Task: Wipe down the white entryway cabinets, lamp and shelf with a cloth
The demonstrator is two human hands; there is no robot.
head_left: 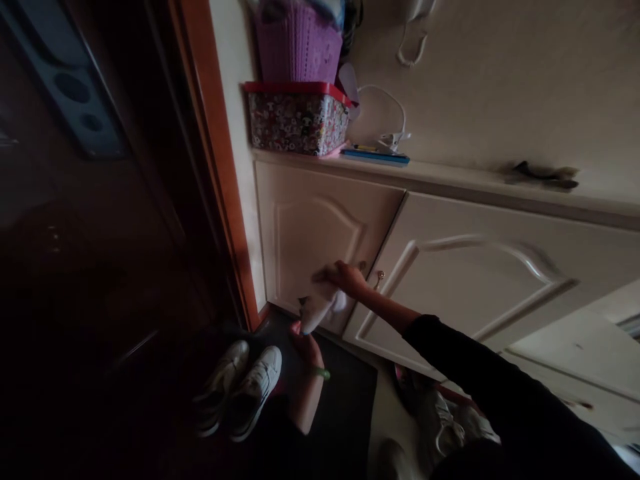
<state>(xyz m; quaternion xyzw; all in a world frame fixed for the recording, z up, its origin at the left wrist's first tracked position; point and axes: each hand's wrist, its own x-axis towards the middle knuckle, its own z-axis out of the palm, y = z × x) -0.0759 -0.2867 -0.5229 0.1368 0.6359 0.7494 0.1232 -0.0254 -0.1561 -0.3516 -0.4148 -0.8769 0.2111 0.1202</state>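
Near the lower left cabinet door, a whitish object [320,308] hangs at a slant between my hands. Motion blur and dim light hide its exact kind; it looks soft, like a cloth. My right hand [345,278] reaches in from the right in a black sleeve, its fingers closed on the object's upper part. Below, my left hand [306,343] has a green bangle [323,373] at the wrist. Its fingers are at the object's lower end and appear closed on it, though they are partly hidden.
White sneakers [260,373] stand on a dark mat [345,393]. More shoes [445,427] lie below the right cabinet door [465,293]. On the ledge are a red-lidded patterned box [295,120], a purple basket [300,43] and a blue flat item [375,157]. A brown door frame [215,153] rises left.
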